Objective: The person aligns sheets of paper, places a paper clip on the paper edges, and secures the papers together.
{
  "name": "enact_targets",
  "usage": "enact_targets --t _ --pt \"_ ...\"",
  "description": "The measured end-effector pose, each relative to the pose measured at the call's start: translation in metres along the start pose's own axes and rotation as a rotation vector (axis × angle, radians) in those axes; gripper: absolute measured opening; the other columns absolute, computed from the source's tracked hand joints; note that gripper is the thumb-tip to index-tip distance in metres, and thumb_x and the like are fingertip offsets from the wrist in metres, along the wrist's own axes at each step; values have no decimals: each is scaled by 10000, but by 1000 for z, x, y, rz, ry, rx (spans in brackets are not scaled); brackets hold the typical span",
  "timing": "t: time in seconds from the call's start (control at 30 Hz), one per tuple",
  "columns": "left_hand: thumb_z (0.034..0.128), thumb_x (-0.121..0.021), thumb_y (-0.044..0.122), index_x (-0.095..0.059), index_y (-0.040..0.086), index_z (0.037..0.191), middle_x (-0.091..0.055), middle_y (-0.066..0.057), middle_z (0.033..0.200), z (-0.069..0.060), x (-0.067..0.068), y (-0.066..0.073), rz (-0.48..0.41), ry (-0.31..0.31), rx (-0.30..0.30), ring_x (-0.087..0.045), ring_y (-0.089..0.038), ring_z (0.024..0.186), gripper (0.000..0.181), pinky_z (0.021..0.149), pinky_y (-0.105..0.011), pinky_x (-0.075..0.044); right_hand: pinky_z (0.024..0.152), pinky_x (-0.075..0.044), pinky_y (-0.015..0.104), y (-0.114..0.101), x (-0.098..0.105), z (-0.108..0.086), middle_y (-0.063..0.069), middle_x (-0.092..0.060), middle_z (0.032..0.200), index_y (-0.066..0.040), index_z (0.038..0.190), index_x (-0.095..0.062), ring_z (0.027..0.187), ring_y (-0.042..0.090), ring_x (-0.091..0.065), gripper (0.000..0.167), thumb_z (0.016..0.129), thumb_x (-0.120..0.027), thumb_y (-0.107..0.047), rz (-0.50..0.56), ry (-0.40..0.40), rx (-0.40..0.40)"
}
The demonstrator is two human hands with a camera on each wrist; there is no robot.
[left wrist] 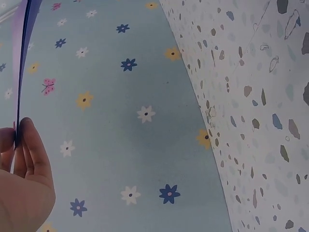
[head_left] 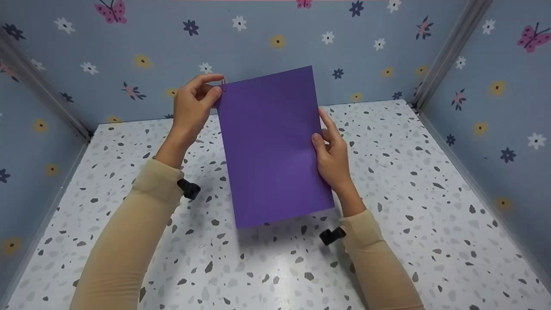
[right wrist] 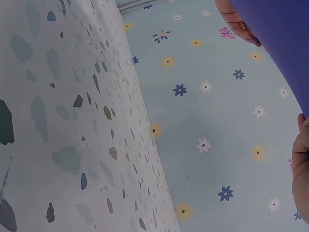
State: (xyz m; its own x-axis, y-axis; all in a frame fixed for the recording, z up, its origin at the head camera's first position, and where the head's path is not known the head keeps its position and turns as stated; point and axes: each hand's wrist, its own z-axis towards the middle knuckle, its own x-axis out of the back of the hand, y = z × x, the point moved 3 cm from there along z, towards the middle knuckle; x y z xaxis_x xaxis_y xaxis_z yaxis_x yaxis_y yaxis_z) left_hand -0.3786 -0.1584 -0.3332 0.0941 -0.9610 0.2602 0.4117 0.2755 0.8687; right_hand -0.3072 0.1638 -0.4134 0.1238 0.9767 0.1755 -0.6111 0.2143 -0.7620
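A purple sheet of paper (head_left: 275, 148) is held up above the table, slightly tilted. A small reddish paper clip (head_left: 224, 85) sits on its top left corner. My left hand (head_left: 191, 105) pinches that corner, its index fingertip and thumb right beside the clip. In the left wrist view the sheet appears edge-on between the thumb and fingers of the left hand (left wrist: 29, 183). My right hand (head_left: 333, 159) grips the right edge, thumb in front and fingers partly hidden behind. Both hands show at the paper's edge in the right wrist view.
Below the paper lies a white table (head_left: 413, 206) with grey speckles. Blue panels with flowers and butterflies stand at the back (head_left: 275, 21), left and right. A small black camera (head_left: 188, 188) is worn at the left cuff, another black camera (head_left: 332, 236) at the right.
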Motion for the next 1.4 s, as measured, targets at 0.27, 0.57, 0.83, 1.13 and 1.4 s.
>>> enact_targets --t 0.27,0.57,0.83,1.13,1.4 --pt "1071 -650 178 -760 165 1308 -724 -35 1023 0 -1 0 1 19 -11 -675 -188 925 261 860 -270 -564 625 -499 270 0 0 0 124 -713 930 -110 1639 -426 696 183 -622 538 1117 -555 -128 -12 5 1" --pt "1060 -669 178 -774 153 1269 -709 -20 994 -1 -1 0 -3 32 -5 -662 -178 914 236 844 -262 -560 610 -475 266 1 0 1 95 -676 858 -92 1637 -423 662 170 -579 538 1118 -557 -142 -27 8 19" --pt "1059 -673 188 -782 162 1248 -714 -14 1006 -1 -1 0 12 43 16 -663 -175 926 219 862 -294 -560 630 -493 271 0 0 0 108 -709 916 -103 1639 -424 694 174 -610 538 1118 -554 -137 -27 6 7" --pt "1069 -660 200 -777 160 1257 -720 -14 1045 -2 -1 -1 27 40 12 -665 -172 954 224 881 -272 -558 704 -541 285 1 1 -1 118 -759 1067 -137 1646 -420 869 187 -701 542 1120 -548 -136 -16 3 -16" --pt "1066 -668 191 -787 155 1235 -723 -14 1047 -2 0 -1 24 39 9 -661 -168 940 210 859 -271 -547 671 -525 276 0 1 0 121 -746 1010 -123 1639 -430 802 184 -677 537 1117 -556 -136 -28 8 -13"
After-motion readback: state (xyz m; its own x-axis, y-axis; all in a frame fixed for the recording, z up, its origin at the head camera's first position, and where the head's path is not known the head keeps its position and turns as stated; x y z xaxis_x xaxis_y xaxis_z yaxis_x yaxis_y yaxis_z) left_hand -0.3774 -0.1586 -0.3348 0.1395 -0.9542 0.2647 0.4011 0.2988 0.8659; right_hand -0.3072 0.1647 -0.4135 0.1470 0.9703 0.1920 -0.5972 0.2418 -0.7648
